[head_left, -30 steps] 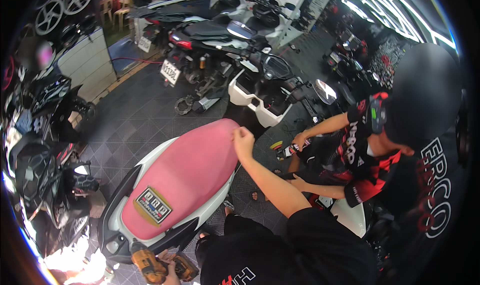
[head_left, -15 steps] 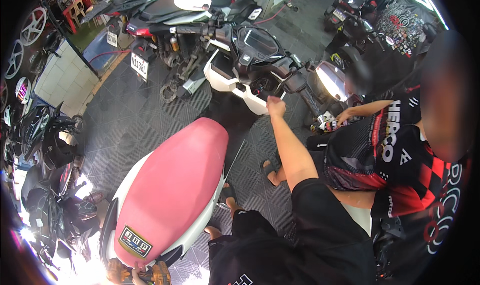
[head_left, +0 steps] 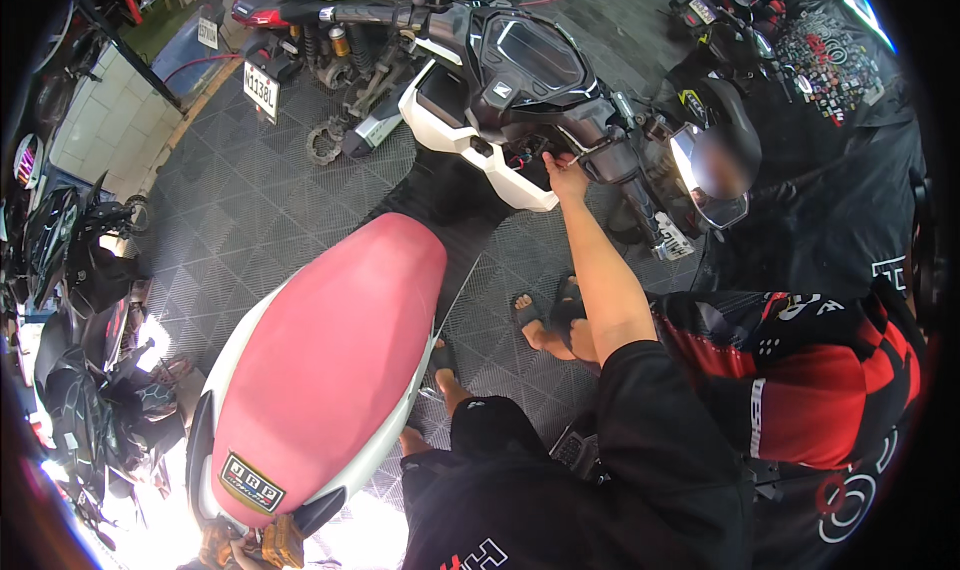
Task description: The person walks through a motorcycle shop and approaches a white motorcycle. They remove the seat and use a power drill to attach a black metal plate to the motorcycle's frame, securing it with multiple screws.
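Observation:
My right arm reaches forward to the front of a white and black scooter (head_left: 515, 182). My right hand (head_left: 567, 176) is at the inner front panel, below the handlebar (head_left: 632, 175) and beside dark recessed parts with a bit of red. Its fingers are bent together there, and what they grip is too small to make out. The scooter's long pink seat (head_left: 335, 355) lies to the left of my body. My left hand and arm cannot be made out. At the seat's tail, orange-brown parts (head_left: 283, 542) show with some skin between them, whose I cannot tell.
A person in a red and black shirt (head_left: 810, 410) is close on my right. Beyond the scooter's front stands another motorcycle (head_left: 350, 55). A mirror (head_left: 708, 175) sticks out at the right. More motorcycles (head_left: 95, 390) line the left, over dark tiled flooring (head_left: 270, 200).
My right hand has moved from the white panel's edge up and inward, toward the recessed parts. My view has shifted forward. The other person's hand no longer shows near the handlebar end.

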Demonstrator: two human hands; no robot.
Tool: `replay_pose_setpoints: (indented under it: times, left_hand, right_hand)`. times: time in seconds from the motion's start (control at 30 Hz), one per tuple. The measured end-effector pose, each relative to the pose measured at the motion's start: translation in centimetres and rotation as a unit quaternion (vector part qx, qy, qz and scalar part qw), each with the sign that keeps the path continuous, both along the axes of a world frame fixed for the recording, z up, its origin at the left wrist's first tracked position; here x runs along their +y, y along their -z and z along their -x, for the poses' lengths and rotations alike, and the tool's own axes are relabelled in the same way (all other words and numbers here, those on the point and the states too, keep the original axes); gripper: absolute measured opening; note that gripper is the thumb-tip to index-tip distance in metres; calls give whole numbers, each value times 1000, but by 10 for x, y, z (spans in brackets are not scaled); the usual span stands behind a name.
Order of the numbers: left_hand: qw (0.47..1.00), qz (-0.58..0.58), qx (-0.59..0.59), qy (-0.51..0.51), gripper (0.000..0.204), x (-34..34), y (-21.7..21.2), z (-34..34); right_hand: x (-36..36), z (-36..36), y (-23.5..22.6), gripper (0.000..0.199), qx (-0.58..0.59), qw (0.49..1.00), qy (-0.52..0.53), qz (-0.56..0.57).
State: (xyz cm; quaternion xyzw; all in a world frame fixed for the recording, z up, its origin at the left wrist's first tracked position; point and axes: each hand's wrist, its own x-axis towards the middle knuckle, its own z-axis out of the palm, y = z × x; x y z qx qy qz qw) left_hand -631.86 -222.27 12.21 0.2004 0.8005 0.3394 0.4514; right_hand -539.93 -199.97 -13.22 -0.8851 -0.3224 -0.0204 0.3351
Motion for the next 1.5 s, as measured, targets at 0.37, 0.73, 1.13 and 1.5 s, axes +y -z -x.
replay_pose_setpoints:
  times: [0.37, 0.73, 1.13, 1.5]
  left_hand:
    - [999, -20, -40, -11, 21, 19, 5, 10]
    - [992, -70, -90, -59, 18, -25, -13, 48]
    - [965, -222, 27, -136, 36, -40, -179, -71]
    - [879, -439, -184, -18, 53, 62, -248, -186]
  right_hand:
    - [-11, 22, -19, 43, -144, 989, 2, 11]
    - [-2, 17, -8, 53, -229, 972, -33, 50]
    - [-91, 259, -209, 54, 353, 878, -317, -62]
    - [-142, 445, -353, 89, 50, 845, -464, -261]
